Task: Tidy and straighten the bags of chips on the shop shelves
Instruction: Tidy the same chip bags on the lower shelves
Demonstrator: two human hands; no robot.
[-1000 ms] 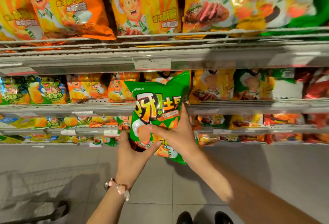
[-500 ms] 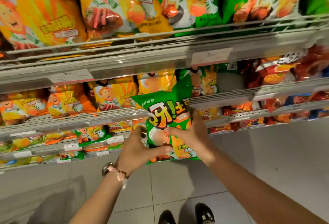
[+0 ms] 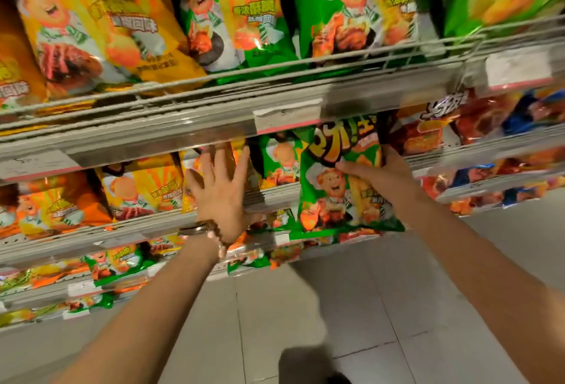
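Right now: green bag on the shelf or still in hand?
In hand: right hand grips the green bag, hanging before the shelf edge.

The green chip bag [image 3: 342, 188] had its top edge hidden behind the shelf rail [image 3: 183, 136]. Its right side was covered by the right hand [image 3: 385, 173]. Motion blur left the price tag [image 3: 287, 116] unreadable.

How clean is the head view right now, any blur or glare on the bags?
Head view: motion blur smears the price label and shelf rail; glare spots on the upper green bag; wide-angle bend in the shelves; held green bag print readable but soft.
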